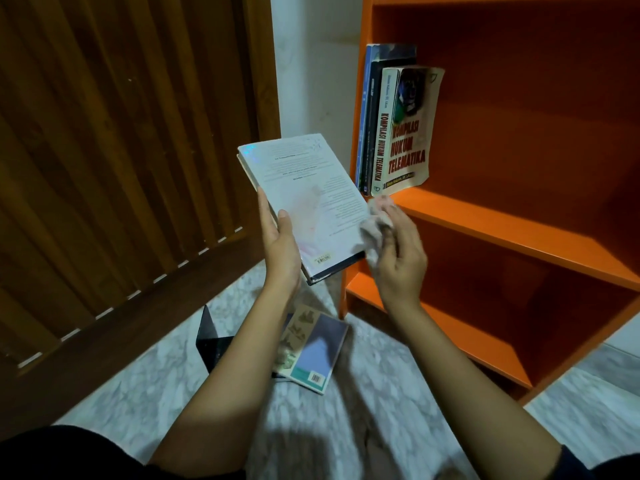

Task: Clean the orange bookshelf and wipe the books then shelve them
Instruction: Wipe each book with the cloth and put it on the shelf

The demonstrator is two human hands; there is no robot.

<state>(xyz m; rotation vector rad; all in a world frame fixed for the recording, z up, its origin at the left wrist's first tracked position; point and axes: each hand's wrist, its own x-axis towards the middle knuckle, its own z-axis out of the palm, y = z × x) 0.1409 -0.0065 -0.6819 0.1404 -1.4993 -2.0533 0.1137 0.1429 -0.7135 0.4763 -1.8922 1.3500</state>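
Step in hand, by my read: wiping the held book

Door fills 9 to 11 o'clock, no part in this. Bookend stands on the floor at 7 o'clock of the book.

Left hand grips the book at its lower left edge, thumb on the cover, fingers behind. The cover faces up, tilted. A second book lies on the floor at 6 o'clock, between the forearms, likely not yet wiped.

Right hand clutches a bunched cloth against the book's right edge, at 3 o'clock.

To do it well:
- stroke from 3 toward 9 o'clock, with the left thumb bracing
- shift the thumb to reach the patch under it
- flip for the other face and edges

Edges: the bookshelf middle board lies just beside the right hand at 1 o'clock, so keep strokes short there. Three books stand at that board's left end and the outer cover curls out. Room runs toward 3 o'clock from them. Slot in beside the outer one, without snagging that cover
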